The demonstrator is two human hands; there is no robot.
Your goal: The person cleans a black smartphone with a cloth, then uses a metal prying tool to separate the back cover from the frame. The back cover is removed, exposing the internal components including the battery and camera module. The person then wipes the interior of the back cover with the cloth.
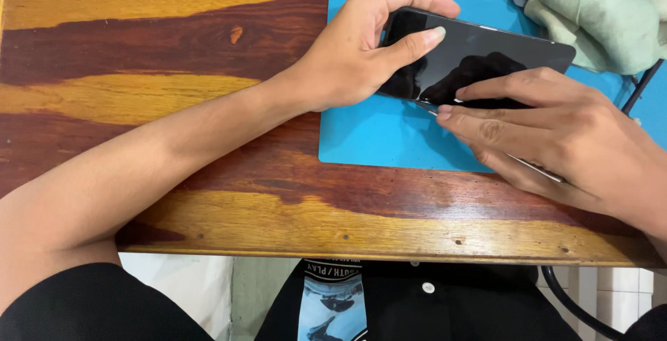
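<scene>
The left hand (361,53) grips the black phone (479,60) on its edge; right hand (556,132) pinches a thin metal tool (535,167) at the lower seam. A slip could scratch the glass.

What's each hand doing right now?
Left hand: closed around the black phone, gripping its end.
Right hand: holding a thin metal tool at the phone's edge.

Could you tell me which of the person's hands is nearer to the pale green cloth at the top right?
Right. The right hand lies just below the pale green cloth; the left hand grips the phone's far end.
</scene>
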